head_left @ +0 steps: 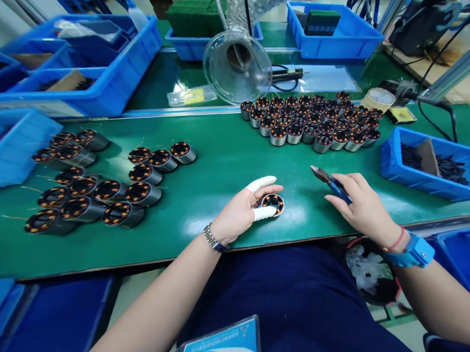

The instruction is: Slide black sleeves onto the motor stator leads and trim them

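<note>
My left hand (247, 210), with white finger cots on the thumb and a finger, is closed around a motor stator (277, 201) near the table's front edge. The stator is a silvery ring with copper windings inside, its open end facing up. Over to the right, my right hand (359, 202) grips a pair of side cutters (327, 179) by the dark blue handles. Their jaws point up and left, apart from the stator. Small light specks lie on the green table (222, 166) between the hands.
Stators with loose wires (80, 205) stand on the left; a dense group of stators (311, 119) stands at back right. A blue bin (461, 184) with dark strips sits right. A clear extraction hood (237, 68) hangs at the back, near a black power screwdriver (286, 75).
</note>
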Demonstrator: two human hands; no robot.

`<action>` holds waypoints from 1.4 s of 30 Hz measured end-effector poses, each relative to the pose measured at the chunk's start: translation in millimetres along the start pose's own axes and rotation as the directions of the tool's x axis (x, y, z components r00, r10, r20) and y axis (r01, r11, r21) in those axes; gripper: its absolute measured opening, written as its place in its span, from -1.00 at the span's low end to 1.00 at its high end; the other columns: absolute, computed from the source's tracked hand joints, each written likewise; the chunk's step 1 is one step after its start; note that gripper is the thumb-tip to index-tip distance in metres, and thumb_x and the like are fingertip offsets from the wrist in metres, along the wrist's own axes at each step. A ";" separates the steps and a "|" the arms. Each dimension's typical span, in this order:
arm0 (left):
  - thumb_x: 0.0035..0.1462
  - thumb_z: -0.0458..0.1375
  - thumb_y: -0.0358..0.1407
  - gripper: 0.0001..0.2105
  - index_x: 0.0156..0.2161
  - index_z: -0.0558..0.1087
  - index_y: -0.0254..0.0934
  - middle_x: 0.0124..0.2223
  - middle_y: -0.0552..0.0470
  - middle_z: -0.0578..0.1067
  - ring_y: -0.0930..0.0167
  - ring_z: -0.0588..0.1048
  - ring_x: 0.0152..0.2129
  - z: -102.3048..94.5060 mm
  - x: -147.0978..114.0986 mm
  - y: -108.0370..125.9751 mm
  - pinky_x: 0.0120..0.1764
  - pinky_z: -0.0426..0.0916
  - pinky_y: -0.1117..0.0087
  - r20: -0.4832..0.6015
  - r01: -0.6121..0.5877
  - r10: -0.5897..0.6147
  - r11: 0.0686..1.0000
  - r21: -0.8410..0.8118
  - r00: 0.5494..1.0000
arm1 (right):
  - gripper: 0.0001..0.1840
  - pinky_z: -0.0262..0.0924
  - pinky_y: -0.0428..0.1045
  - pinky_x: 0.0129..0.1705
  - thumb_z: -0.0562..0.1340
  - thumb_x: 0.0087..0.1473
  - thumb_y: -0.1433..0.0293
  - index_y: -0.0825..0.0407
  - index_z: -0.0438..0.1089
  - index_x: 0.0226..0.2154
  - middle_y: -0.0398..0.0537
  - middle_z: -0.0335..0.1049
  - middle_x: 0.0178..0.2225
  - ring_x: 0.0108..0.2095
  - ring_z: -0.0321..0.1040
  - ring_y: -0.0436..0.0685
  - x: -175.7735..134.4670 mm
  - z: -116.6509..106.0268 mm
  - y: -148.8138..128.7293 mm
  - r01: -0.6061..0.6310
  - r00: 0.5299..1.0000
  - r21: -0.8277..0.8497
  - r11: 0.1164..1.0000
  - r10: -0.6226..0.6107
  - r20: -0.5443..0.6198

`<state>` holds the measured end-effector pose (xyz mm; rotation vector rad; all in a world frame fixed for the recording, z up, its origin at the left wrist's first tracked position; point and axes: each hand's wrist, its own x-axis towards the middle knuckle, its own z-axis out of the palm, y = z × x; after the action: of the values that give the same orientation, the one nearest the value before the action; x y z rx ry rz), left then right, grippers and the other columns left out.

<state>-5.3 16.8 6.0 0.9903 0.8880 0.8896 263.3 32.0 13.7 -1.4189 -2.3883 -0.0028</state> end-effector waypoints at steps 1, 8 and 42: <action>-0.14 0.25 -0.48 -0.42 0.04 0.23 -0.20 0.00 -0.06 0.39 0.35 0.36 -0.09 -0.1 0.8 0.6 -0.04 0.20 0.30 0.006 0.003 -0.003 1.000 -0.003 1.000 | -0.48 0.23 0.03 -0.15 0.10 0.08 0.17 0.12 0.17 0.02 0.10 0.22 -0.18 -0.19 0.25 0.16 -0.1 -0.6 -2.8 0.018 1.000 0.019 1.000 -0.019 0.010; -0.18 0.26 -0.50 -0.45 -0.01 0.29 -0.23 -0.10 -0.02 0.44 0.41 0.41 -0.19 5.0 3.3 2.5 -0.14 0.26 0.37 -0.054 -0.018 0.017 1.000 -0.022 0.998 | -0.52 0.20 0.03 -0.18 0.13 0.06 0.19 0.09 0.22 -0.01 0.06 0.29 -0.21 -0.21 0.24 0.15 0.5 -6.1 -15.3 0.135 0.990 0.007 0.991 -0.136 0.039; -0.15 0.25 -0.30 -0.89 -0.49 0.45 -0.31 -0.48 0.09 0.48 0.48 0.40 -0.50 25.4 23.3 3.4 -0.35 0.25 0.43 -0.337 -0.092 0.107 0.994 0.061 0.935 | -0.58 0.11 -0.01 -0.31 0.06 0.11 0.17 0.08 0.27 -0.07 0.01 0.33 -0.31 -0.29 0.24 0.13 21.6 -9.1 -38.0 0.205 0.979 -0.152 0.967 -0.199 0.053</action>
<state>25.6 31.3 11.8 0.9408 1.1614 1.1543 224.4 29.9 35.7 -1.2426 -2.6031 -0.2229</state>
